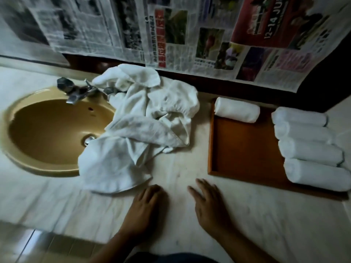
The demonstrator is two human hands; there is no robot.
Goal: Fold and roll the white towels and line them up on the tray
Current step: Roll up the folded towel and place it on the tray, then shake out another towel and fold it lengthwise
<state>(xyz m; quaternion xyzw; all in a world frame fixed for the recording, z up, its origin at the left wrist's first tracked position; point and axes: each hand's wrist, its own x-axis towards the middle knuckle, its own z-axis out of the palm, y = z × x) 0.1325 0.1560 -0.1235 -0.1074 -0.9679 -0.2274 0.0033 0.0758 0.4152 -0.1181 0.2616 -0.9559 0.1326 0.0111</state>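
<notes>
Sprawling beyond the left hand (146, 204), the heap of white towels (144, 120) spilled over the sink (47, 133) rim. Judged soft, limp and light; best pinched at a hemmed corner (nearest edge just past the left fingertips). The tray (243, 149) sat beyond and right of the right hand (210, 202), with four rolled towels (309, 150) along its right side and a fifth roll (237, 112) at the far end. Both hands lay flat and empty. Towel count in the heap was unreadable, and the tray's right rim was hidden.

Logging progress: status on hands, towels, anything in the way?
Both grips open: left hand, right hand resting on counter. Five rolled towels on tray. Loose pile drapes over sink rim.
</notes>
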